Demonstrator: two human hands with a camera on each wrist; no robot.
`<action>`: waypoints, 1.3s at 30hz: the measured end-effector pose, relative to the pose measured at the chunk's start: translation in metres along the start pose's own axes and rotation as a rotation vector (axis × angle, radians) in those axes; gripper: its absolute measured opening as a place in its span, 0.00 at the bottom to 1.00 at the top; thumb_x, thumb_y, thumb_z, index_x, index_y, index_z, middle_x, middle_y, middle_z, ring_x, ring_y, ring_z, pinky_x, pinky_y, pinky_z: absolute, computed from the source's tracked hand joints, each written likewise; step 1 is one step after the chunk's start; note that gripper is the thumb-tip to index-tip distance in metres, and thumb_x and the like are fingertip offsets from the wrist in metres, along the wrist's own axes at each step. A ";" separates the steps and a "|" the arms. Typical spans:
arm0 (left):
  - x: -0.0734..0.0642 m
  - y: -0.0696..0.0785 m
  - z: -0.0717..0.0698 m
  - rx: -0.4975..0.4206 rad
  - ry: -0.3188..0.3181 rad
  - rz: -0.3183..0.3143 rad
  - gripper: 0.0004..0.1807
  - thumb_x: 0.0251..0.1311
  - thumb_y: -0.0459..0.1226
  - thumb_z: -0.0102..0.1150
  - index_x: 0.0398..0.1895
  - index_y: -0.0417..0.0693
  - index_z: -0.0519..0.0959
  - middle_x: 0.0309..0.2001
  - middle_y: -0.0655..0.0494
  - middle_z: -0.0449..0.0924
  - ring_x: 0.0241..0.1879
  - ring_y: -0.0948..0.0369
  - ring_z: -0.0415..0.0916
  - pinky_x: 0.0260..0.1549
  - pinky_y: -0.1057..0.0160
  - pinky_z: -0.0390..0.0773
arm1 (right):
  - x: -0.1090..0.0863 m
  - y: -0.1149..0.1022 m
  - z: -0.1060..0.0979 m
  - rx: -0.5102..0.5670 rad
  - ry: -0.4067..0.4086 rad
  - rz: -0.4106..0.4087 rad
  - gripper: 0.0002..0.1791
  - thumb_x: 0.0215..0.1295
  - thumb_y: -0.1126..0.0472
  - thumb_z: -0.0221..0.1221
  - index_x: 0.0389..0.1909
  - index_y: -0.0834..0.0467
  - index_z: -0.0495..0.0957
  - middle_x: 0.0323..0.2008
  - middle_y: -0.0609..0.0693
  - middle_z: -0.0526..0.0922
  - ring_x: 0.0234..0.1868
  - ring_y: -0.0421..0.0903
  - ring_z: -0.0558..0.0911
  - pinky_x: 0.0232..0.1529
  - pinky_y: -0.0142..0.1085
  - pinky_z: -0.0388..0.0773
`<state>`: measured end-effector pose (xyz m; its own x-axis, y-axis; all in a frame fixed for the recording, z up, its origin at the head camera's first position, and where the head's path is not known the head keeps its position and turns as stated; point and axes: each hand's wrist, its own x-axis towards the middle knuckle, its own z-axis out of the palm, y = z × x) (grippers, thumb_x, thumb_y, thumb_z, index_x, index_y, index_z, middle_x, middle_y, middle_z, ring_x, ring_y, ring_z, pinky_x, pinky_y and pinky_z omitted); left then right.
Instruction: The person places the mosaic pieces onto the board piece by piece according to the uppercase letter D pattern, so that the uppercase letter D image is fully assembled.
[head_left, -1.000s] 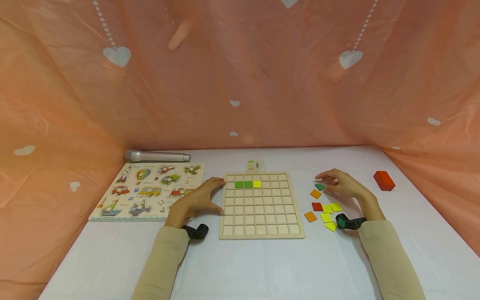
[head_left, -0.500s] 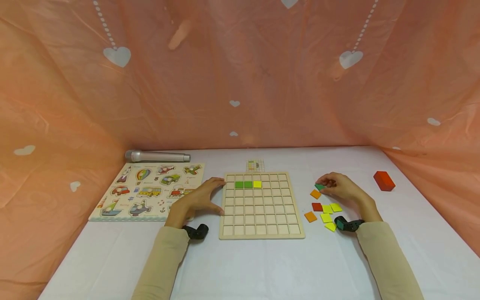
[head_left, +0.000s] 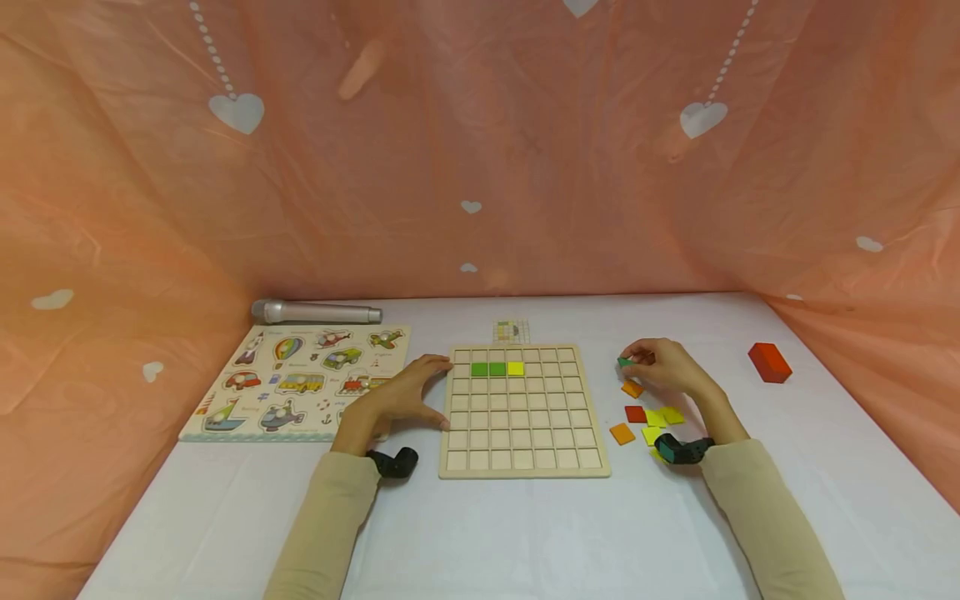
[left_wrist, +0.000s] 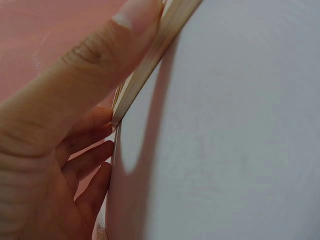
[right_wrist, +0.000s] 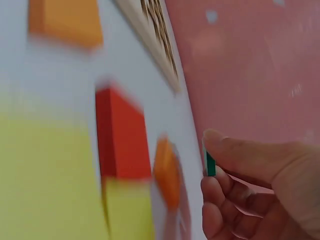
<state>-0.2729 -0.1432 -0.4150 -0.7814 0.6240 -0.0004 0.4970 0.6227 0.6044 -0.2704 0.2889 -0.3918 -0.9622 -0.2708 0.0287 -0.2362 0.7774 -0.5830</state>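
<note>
My right hand (head_left: 669,368) pinches a dark green tile (head_left: 624,362) between thumb and fingers, to the right of the wooden grid board (head_left: 521,417). In the right wrist view the green tile (right_wrist: 210,164) shows edge-on, held off the table. Two green tiles (head_left: 488,369) and a yellow tile (head_left: 515,368) lie side by side in the board's second row. At the board's left edge my left hand (head_left: 397,396) rests with thumb and fingers spread. The left wrist view has the thumb (left_wrist: 95,60) against the board's rim.
Orange tiles (head_left: 622,433), a red tile (head_left: 635,414) and several yellow tiles (head_left: 672,415) lie right of the board. A red block (head_left: 769,362) sits farther right. On the left are a picture puzzle (head_left: 300,400) and a microphone (head_left: 322,312). A small pattern card (head_left: 511,332) lies behind the board.
My right hand has closed on the green tile, lifted it from the table and moved slightly left with it. The left hand stays at the board's edge.
</note>
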 end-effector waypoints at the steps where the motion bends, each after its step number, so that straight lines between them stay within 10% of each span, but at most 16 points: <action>1: 0.000 0.001 0.000 -0.001 -0.002 -0.002 0.55 0.35 0.46 0.77 0.67 0.36 0.59 0.68 0.42 0.55 0.69 0.47 0.49 0.67 0.49 0.52 | 0.001 -0.005 0.002 0.010 0.001 -0.015 0.13 0.58 0.61 0.63 0.41 0.64 0.79 0.33 0.53 0.78 0.36 0.49 0.75 0.39 0.36 0.75; 19: 0.001 0.002 0.000 0.011 -0.001 0.019 0.54 0.35 0.46 0.77 0.66 0.35 0.60 0.67 0.41 0.55 0.68 0.46 0.50 0.67 0.49 0.52 | 0.028 -0.068 0.057 0.165 -0.018 -0.211 0.12 0.56 0.63 0.65 0.41 0.63 0.80 0.35 0.52 0.80 0.35 0.45 0.77 0.38 0.36 0.75; 39: -0.001 0.002 0.000 -0.010 0.008 0.013 0.54 0.34 0.46 0.78 0.66 0.35 0.60 0.67 0.42 0.55 0.68 0.47 0.50 0.67 0.49 0.52 | 0.037 -0.070 0.081 0.159 -0.068 -0.306 0.09 0.54 0.64 0.66 0.37 0.60 0.82 0.29 0.47 0.79 0.27 0.40 0.74 0.28 0.30 0.73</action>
<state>-0.2713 -0.1425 -0.4133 -0.7780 0.6282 0.0140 0.5032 0.6096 0.6125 -0.2790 0.1786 -0.4157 -0.8377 -0.5187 0.1710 -0.4830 0.5575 -0.6752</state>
